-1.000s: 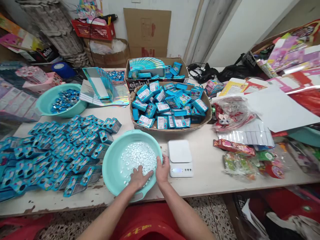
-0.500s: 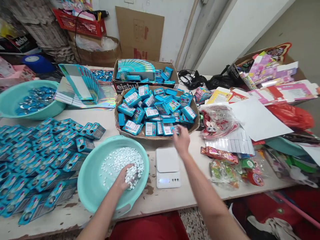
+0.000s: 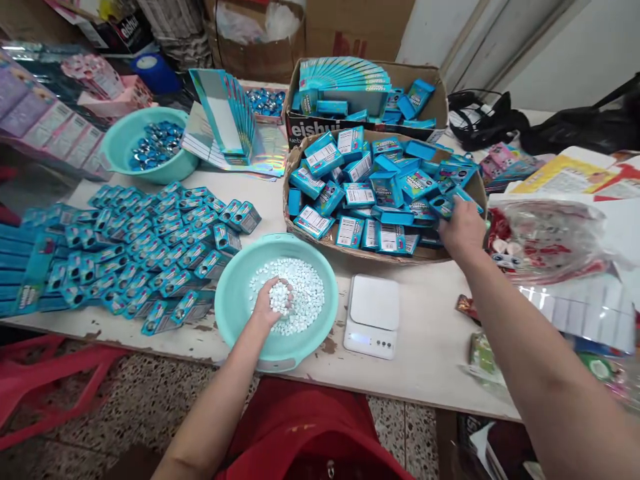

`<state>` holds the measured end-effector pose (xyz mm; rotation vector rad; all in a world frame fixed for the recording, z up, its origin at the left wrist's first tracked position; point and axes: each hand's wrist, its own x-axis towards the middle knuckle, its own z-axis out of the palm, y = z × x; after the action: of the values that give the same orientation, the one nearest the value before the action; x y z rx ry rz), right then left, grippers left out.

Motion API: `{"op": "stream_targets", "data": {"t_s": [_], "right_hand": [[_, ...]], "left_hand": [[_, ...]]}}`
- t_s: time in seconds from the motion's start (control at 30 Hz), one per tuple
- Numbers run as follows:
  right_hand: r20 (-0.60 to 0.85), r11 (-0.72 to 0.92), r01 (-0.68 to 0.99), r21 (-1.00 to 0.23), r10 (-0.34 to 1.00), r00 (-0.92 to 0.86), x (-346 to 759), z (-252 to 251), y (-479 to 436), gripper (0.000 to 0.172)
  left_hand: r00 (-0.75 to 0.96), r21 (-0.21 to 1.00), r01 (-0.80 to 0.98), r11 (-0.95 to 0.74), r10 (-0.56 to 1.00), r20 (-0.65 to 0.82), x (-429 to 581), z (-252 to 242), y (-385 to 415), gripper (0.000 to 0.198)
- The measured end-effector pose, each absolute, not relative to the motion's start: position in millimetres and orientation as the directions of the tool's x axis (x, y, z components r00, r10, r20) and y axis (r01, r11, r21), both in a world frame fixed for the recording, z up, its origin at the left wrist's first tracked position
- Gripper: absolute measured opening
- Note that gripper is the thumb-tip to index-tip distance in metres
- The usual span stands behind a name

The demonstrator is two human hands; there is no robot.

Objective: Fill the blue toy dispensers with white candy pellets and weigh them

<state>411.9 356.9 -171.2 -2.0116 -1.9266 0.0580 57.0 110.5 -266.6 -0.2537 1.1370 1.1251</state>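
Note:
My left hand [image 3: 264, 308] is cupped, palm up, around a handful of small white candies [image 3: 280, 297]. It is over a teal plastic basin [image 3: 229, 283], where more loose white candies [image 3: 311, 303] lie on the bottom. At the right end of an open cardboard box [image 3: 327, 247], my right hand [image 3: 464, 232] has its fingers closed on a small blue candy box [image 3: 466, 197]. Its fingertips are partly hidden. Many similar blue boxes [image 3: 360, 193] lie jumbled in that carton. Between my hands stands a white digital scale [image 3: 374, 303] with nothing on its plate.
Rows of blue boxes [image 3: 165, 250] stand at the left. Behind them are a second teal basin [image 3: 113, 150] with shiny wrapped pieces and fanned blue cardboard [image 3: 227, 123]. Another carton [image 3: 440, 73] sits at the back. Plastic bags [image 3: 550, 237] and packaging crowd the right.
My right hand has moved to the right end of the carton and closed on a blue box. My left hand has turned palm up with its handful of candies. The view has shifted left.

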Motion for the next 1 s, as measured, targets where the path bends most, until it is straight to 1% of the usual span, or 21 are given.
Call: {"op": "stream_targets", "data": {"t_s": [0.03,0.07,0.1,0.13,0.17,0.2,0.27,0.33,0.4,0.47,0.53,0.6,0.7,0.8,1.0], "right_hand": [[0.25,-0.002,0.946,-0.323,0.964,0.087,411,-161,346,0.057],[0.299,0.024,0.919,-0.394,0.949,0.103,408,-152,331,0.063],[0.344,0.079,0.861,-0.503,0.932,0.116,401,-143,311,0.061],[0.354,0.158,0.759,-0.632,0.93,0.102,391,-136,289,0.058],[0.351,0.226,0.662,-0.714,0.935,0.059,378,-132,264,0.056],[0.354,0.294,0.587,-0.754,0.935,-0.014,362,-132,238,0.054],[0.267,0.312,0.49,-0.814,0.95,-0.162,323,-140,188,0.046],[0.14,0.252,0.438,-0.863,0.952,-0.273,283,-157,149,0.038],[0.074,0.207,0.421,-0.883,0.947,-0.311,250,-176,122,0.033],[0.033,0.187,0.432,-0.882,0.941,-0.338,227,-190,107,0.031],[0.007,0.182,0.462,-0.868,0.935,-0.354,215,-198,100,0.03],[-0.003,0.187,0.499,-0.846,0.935,-0.355,209,-200,97,0.03],[0.003,0.208,0.545,-0.812,0.936,-0.353,205,-199,95,0.029],[0.02,0.238,0.569,-0.787,0.932,-0.362,199,-196,93,0.029],[0.026,0.25,0.564,-0.787,0.927,-0.375,192,-189,94,0.032]], "left_hand": [[-0.019,0.35,-0.819,0.456,0.587,-0.809,55,-267,110,0.016],[-0.014,0.341,-0.827,0.447,0.59,-0.808,53,-266,110,0.015],[-0.006,0.33,-0.832,0.446,0.587,-0.809,51,-263,110,0.015],[-0.004,0.328,-0.83,0.45,0.584,-0.812,49,-258,111,0.014],[0.0,0.328,-0.83,0.452,0.587,-0.809,47,-251,111,0.014],[0.005,0.332,-0.831,0.446,0.602,-0.798,45,-241,112,0.013],[-0.001,0.362,-0.838,0.409,0.662,-0.75,43,-217,114,0.014],[-0.026,0.414,-0.839,0.353,0.734,-0.678,44,-192,115,0.016],[-0.087,0.487,-0.826,0.285,0.788,-0.609,49,-172,115,0.019],[-0.203,0.586,-0.786,0.194,0.815,-0.543,56,-163,115,0.021],[-0.331,0.673,-0.732,0.105,0.808,-0.487,62,-164,114,0.022],[-0.417,0.721,-0.69,0.061,0.781,-0.465,64,-171,113,0.023],[-0.462,0.754,-0.655,0.057,0.759,-0.459,63,-178,112,0.027],[-0.472,0.771,-0.633,0.067,0.756,-0.453,59,-180,112,0.027],[-0.473,0.769,-0.635,0.069,0.753,-0.458,55,-181,112,0.03]]}}
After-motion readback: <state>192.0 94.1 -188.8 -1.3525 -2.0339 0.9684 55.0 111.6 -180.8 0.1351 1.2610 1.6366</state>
